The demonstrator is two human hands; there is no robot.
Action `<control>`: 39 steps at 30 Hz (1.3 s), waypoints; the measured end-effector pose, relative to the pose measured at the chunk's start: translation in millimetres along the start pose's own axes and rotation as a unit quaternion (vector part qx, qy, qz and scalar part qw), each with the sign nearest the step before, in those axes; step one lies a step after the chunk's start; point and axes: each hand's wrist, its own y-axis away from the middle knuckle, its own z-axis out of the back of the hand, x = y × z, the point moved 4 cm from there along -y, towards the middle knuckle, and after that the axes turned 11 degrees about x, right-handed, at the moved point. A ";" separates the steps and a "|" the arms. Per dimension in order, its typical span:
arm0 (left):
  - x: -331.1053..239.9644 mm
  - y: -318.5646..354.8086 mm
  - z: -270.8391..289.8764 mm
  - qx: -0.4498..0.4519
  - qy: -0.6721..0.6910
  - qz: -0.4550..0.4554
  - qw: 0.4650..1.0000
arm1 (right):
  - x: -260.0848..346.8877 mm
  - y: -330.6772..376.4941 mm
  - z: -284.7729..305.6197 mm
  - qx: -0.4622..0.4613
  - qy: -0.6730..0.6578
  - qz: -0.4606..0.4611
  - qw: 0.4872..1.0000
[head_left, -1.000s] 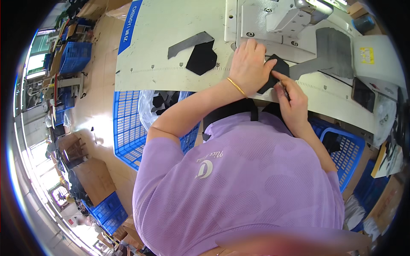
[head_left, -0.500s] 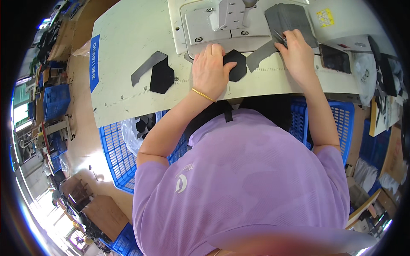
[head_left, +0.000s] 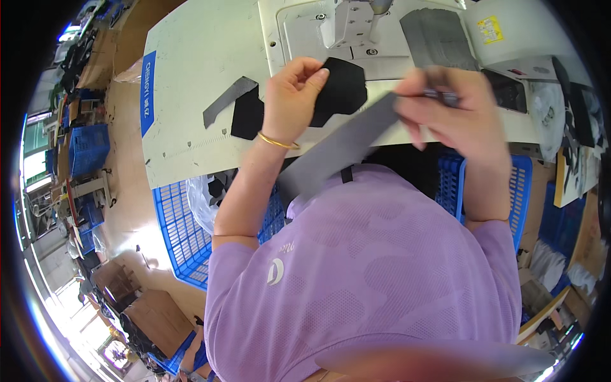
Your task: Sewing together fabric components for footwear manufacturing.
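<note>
Left hand (head_left: 289, 95) pinching black fabric piece (head_left: 340, 89) by its left edge, thumb and fingers closed on it, piece lifted just in front of sewing machine (head_left: 347, 28) base. Gold bangle (head_left: 277, 142) on left wrist.

Right hand (head_left: 455, 111) motion-blurred, fingers closed on upper end of long grey strip (head_left: 337, 153); exact grip hard to tell. Strip slanting down-left from that hand, crossing below black piece, lower end over purple shirt (head_left: 363, 274).

On pale worktable (head_left: 197, 76), left of left hand: 1 more black cutout (head_left: 247, 118) with 1 grey cutout (head_left: 229, 99) overlapping its upper left corner, both flat. Stack of grey pieces (head_left: 439, 38) lying right of machine.

Blue crate (head_left: 181, 229) under table edge at left, 2nd blue crate (head_left: 519, 184) at right, near right forearm.
</note>
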 end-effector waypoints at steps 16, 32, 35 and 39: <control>-9.8 5.1 -5.5 0.160 0.115 0.253 0.947 | -20.8 -10.0 -31.7 -0.002 0.547 0.233 0.804; 14.0 28.7 -13.8 0.187 0.297 0.324 0.879 | -15.4 4.9 -56.4 0.043 0.634 0.310 0.707; 33.0 21.3 -4.0 0.129 0.288 0.204 0.927 | -20.5 2.5 -64.1 0.093 0.588 0.303 0.744; 22.7 -1.4 12.6 -0.051 0.196 0.083 0.976 | -18.7 1.6 -63.3 0.123 0.465 0.239 0.844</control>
